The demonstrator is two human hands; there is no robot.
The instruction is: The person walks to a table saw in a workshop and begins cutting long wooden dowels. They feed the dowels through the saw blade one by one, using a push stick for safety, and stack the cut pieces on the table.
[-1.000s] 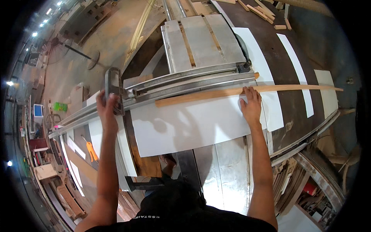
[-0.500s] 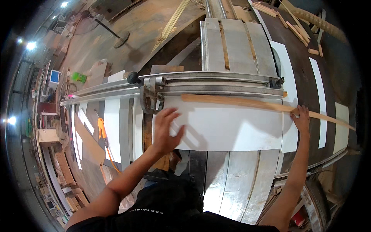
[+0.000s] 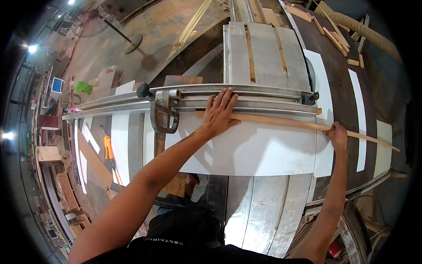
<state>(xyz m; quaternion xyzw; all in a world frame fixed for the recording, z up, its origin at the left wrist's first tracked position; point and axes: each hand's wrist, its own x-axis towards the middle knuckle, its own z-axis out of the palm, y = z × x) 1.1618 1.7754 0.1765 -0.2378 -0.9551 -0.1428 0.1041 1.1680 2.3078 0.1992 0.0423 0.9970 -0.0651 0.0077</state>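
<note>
Wood strip [image 3: 281, 122]: long, thin and pale, it lies across the saw table from just right of the fence bracket out past the table's right edge, its far end hanging over the dark floor.
Strip's seat: it rests along the far edge of the white panel [image 3: 250, 147], tight beside the metal fence [image 3: 246, 99].
Left hand [image 3: 218, 115]: flat, fingers spread, nothing clasped; the palm presses down on the left part of the strip, while the fingertips reach over onto the fence rails.
Right hand [image 3: 337, 136]: curled at the strip's right part, near the panel's right edge; the fingers touch the strip from the near side, but whether they wrap fully round it cannot be told.
Between the hands: a bare run of strip, straight against the fence, the hands well apart.
Panel: wide and white, lying flat on the table [image 3: 259, 211] in front of the person, its near edge toward the body.
Fence: grey double rail running left to right, with a bracket [image 3: 163, 115] and a black knob [image 3: 143, 89] at its left, just left of the left hand.
Table top: grey metal plates beyond the fence and below the panel.
Left side: an orange clamp [image 3: 107, 147] lies low beside white offcuts.
Far right: a ribbed hose [image 3: 365, 33] and small wood scraps [image 3: 334, 37].
</note>
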